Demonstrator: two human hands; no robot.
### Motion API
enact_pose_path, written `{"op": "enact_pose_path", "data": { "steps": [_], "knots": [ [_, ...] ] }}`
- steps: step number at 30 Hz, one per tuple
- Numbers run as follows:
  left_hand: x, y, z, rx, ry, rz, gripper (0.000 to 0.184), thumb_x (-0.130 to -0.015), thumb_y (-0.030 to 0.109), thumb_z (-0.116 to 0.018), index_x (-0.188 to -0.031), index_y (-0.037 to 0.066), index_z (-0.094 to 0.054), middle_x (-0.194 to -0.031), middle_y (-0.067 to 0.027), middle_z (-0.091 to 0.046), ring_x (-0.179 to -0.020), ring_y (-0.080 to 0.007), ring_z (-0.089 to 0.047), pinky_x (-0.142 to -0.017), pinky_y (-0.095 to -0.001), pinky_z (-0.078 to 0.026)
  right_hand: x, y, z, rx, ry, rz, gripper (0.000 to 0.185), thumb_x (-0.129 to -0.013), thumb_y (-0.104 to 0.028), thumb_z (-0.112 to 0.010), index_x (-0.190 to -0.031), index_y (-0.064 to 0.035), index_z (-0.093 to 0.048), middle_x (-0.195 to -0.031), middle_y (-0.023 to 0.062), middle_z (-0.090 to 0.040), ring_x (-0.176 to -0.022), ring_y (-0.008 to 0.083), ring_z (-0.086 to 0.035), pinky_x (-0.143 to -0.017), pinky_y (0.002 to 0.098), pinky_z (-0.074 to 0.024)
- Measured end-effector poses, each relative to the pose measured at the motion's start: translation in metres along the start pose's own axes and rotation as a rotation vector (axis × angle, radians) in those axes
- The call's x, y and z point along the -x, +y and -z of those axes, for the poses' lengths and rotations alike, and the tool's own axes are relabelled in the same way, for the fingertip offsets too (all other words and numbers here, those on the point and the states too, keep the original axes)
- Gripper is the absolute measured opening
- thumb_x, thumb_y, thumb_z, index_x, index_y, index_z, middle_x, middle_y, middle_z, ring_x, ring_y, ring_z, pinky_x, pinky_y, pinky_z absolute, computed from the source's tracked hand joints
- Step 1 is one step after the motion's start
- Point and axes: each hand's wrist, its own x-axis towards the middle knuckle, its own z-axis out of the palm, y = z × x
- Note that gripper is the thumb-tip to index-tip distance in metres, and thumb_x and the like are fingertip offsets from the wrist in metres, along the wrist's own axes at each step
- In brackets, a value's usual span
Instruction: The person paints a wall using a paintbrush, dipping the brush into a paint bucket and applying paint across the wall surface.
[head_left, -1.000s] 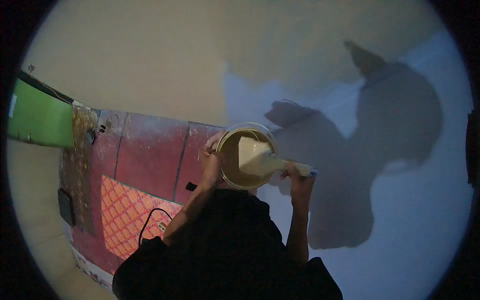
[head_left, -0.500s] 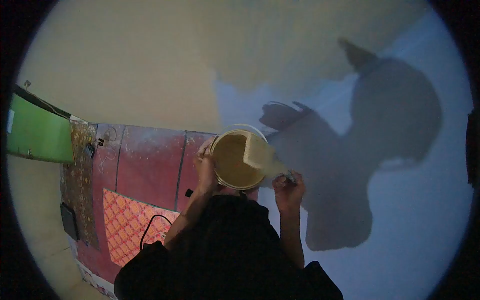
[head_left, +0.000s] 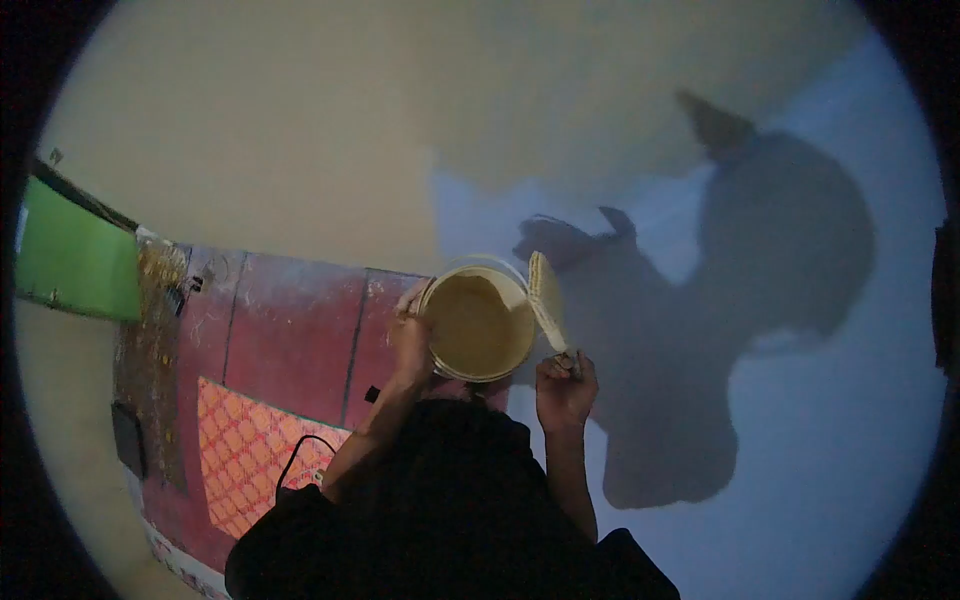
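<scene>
Brush — gripped by right fingers, forearm extended | bucket — left fingers holding its side

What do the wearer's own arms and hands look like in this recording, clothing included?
The left hand and right hand are bare, with no gloves visible. Both forearms are uncovered. The person wears a black or very dark top with short, loose-looking sleeves. The dim light hides any markings on the fabric.
</scene>
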Motion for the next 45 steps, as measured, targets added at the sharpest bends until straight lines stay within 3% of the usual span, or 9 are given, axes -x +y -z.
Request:
{"op": "enact_pose_path", "data": {
  "steps": [5, 9, 12, 17, 21, 27, 36, 38, 45],
  "knots": [
    [-0.003, -0.006, 0.008, -0.007, -0.055, 0.000, 0.033, -0.097, 0.021, -0.049, -0.120, 0.001, -0.060, -0.115, -0.0097, -0.063, -0.108, -0.0196, -0.058, -0.094, -0.0350, -0.046, -0.017, -0.017, 0.014, -0.028, -0.193, 0.159, 0.023, -0.099, -0.021, -0.051, -0.104, 0.0000, -0.060, -0.086, 0.0126, -0.064, -0.079, 0.0210, -0.058, -0.075, 0.0326, -0.0480],
    [-0.006, -0.020, 0.016, 0.090, -0.118, 0.026, 0.034, -0.098, 0.023, -0.047, -0.121, 0.001, -0.059, -0.117, -0.0093, -0.062, -0.109, -0.0195, -0.057, -0.094, -0.0360, -0.046, -0.075, -0.040, 0.034, 0.041, -0.148, 0.374, 0.024, -0.099, -0.020, -0.052, -0.112, 0.0000, -0.057, -0.097, 0.0148, -0.063, -0.087, 0.0224, -0.059, -0.081, 0.0334, -0.0479],
    [0.004, -0.019, 0.014, 0.062, -0.234, -0.236, 0.048, -0.098, 0.040, -0.048, -0.130, 0.004, -0.053, -0.127, -0.0097, -0.058, -0.120, -0.0224, -0.053, -0.101, -0.0395, -0.043, -0.109, -0.060, 0.006, -0.025, -0.322, 0.398, 0.027, -0.098, -0.017, -0.054, -0.117, 0.0007, -0.053, -0.102, 0.0152, -0.062, -0.091, 0.0242, -0.058, -0.085, 0.0348, -0.0480],
    [-0.018, -0.013, 0.036, 0.015, -0.262, 0.113, 0.048, -0.086, 0.022, -0.047, -0.128, 0.001, -0.053, -0.129, -0.0103, -0.055, -0.119, -0.0239, -0.053, -0.099, -0.0398, -0.046, -0.155, -0.077, -0.040, -0.283, -0.461, 0.473, 0.029, -0.097, -0.014, -0.056, -0.119, 0.0036, -0.051, -0.106, 0.0165, -0.058, -0.096, 0.0253, -0.057, -0.086, 0.0375, -0.0491],
    [-0.008, -0.006, 0.035, -0.027, -0.196, 0.048, 0.046, -0.085, 0.021, -0.047, -0.125, 0.000, -0.055, -0.125, -0.0096, -0.058, -0.116, -0.0232, -0.054, -0.097, -0.0395, -0.047, -0.170, -0.084, -0.074, -0.340, -0.589, 0.412, 0.030, -0.096, -0.013, -0.057, -0.120, 0.0038, -0.050, -0.106, 0.0168, -0.057, -0.096, 0.0258, -0.057, -0.085, 0.0380, -0.0497],
    [-0.002, -0.030, 0.058, 0.043, -0.312, -0.142, 0.047, -0.093, 0.038, -0.051, -0.120, 0.001, -0.059, -0.118, -0.0094, -0.061, -0.113, -0.0215, -0.056, -0.095, -0.0390, -0.047, -0.179, -0.081, -0.080, -0.400, -0.664, 0.376, 0.030, -0.095, -0.012, -0.058, -0.120, 0.0036, -0.050, -0.106, 0.0172, -0.056, -0.098, 0.0260, -0.055, -0.086, 0.0373, -0.0500],
    [-0.001, -0.047, 0.066, -0.004, -0.198, -0.079, 0.038, -0.098, 0.029, -0.043, -0.123, 0.005, -0.059, -0.122, -0.0083, -0.061, -0.115, -0.0217, -0.056, -0.096, -0.0390, -0.047, -0.196, -0.075, -0.074, -0.404, -0.646, 0.461, 0.033, -0.092, -0.011, -0.062, -0.119, 0.0033, -0.051, -0.107, 0.0172, -0.057, -0.098, 0.0266, -0.055, -0.086, 0.0362, -0.0504],
    [-0.007, -0.049, 0.061, 0.089, -0.141, 0.032, 0.064, -0.065, -0.003, -0.037, -0.128, -0.008, -0.052, -0.127, -0.0163, -0.058, -0.118, -0.0274, -0.056, -0.096, -0.0345, -0.049, -0.203, -0.079, -0.076, -0.372, -0.651, 0.490, 0.033, -0.093, -0.013, -0.062, -0.119, 0.0031, -0.051, -0.107, 0.0171, -0.057, -0.097, 0.0263, -0.055, -0.086, 0.0357, -0.0503],
    [-0.002, -0.046, 0.063, 0.103, -0.142, -0.034, 0.067, -0.063, -0.005, -0.037, -0.128, -0.007, -0.053, -0.126, -0.0155, -0.059, -0.111, -0.0250, -0.059, -0.088, -0.0313, -0.051, -0.242, -0.078, -0.035, -0.238, -0.689, 0.579, 0.034, -0.096, -0.020, -0.058, -0.122, 0.0000, -0.049, -0.110, 0.0176, -0.055, -0.100, 0.0269, -0.054, -0.090, 0.0372, -0.0491]
  ]
}}
